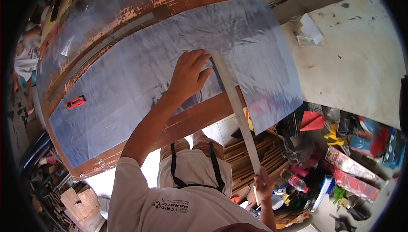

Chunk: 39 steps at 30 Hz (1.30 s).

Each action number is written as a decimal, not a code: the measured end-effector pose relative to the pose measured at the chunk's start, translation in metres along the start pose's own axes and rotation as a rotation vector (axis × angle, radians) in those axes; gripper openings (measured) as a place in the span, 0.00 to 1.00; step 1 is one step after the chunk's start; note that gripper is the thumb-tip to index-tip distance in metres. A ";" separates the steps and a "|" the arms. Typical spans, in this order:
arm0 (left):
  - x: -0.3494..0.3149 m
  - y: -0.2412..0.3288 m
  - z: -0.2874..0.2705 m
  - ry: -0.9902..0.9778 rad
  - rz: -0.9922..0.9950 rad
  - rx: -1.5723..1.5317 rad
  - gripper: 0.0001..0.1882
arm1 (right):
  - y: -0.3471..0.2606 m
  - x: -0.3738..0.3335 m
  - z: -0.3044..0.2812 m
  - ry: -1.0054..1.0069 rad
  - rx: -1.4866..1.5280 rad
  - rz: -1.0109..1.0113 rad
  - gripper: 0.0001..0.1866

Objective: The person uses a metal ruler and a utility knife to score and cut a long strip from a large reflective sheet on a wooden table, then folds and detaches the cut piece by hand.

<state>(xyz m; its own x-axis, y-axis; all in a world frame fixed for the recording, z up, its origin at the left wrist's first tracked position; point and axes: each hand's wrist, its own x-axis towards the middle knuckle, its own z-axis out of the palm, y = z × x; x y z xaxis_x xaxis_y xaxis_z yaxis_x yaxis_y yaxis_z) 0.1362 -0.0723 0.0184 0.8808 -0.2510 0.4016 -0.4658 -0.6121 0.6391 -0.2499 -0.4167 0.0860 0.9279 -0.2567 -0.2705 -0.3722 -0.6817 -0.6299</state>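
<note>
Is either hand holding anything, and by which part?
The right hand grips the long straightedge by its near end; the left hand holds nothing.

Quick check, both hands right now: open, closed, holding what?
Left hand: open, beside the far end of the long ruler; nothing visibly held.
Right hand: closed on the ruler's near end.

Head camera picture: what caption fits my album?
The right hand holds a long flat strip; the left hand is near its far end, over a shiny sheet.
</note>
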 end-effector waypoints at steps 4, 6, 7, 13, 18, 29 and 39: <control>0.000 -0.001 0.004 -0.062 0.049 0.102 0.20 | 0.045 -0.001 -0.001 -0.044 0.009 -0.064 0.24; 0.000 -0.004 0.007 -0.104 0.051 0.081 0.18 | 0.066 0.001 0.000 -0.044 -0.094 -0.127 0.24; -0.002 -0.007 0.009 -0.114 0.089 0.101 0.16 | 0.068 0.004 0.001 -0.036 -0.065 -0.121 0.24; -0.004 -0.005 0.010 -0.108 0.091 0.125 0.13 | 0.059 0.017 0.003 -0.095 -0.088 -0.183 0.25; -0.005 -0.005 0.011 -0.121 0.084 0.147 0.14 | 0.054 0.019 0.005 -0.136 -0.134 -0.192 0.26; -0.004 -0.006 0.014 -0.126 0.060 0.134 0.15 | 0.051 0.011 0.011 -0.145 -0.110 -0.140 0.24; -0.005 -0.006 0.015 -0.134 0.045 0.101 0.15 | 0.040 0.014 0.014 -0.176 -0.093 -0.086 0.25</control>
<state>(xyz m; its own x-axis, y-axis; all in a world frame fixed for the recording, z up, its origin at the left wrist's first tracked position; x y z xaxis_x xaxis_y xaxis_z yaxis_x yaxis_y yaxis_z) 0.1359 -0.0788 0.0031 0.8661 -0.3730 0.3329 -0.4997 -0.6684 0.5510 -0.2523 -0.4381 0.0468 0.9348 -0.0766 -0.3469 -0.2805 -0.7583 -0.5884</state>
